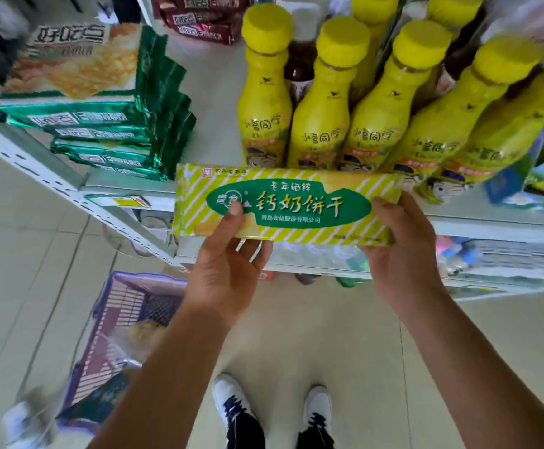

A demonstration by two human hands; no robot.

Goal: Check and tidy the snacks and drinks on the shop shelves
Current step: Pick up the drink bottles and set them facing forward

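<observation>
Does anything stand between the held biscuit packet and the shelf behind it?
Yes. The yellow bottles stand right behind the biscuit packet, held by the left hand and right hand. Bare shelf shows only further left, beside the green packets.

Ctr frame: biscuit pack (283, 205), in front of shelf (490, 226) edge. Bottles (322, 102) in row behind it, upper right. Cracker packs (79, 92) stacked on shelf, upper left. Basket (128, 319) on floor (329, 335), lower left.

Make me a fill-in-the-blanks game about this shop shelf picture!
The left hand and right hand hold one long biscuit packet with a ___ oval label.
The bottles behind it have ___ caps.
The stack of green packets lies to the ___ of the bottles.
Missing words: green, yellow, left.
</observation>
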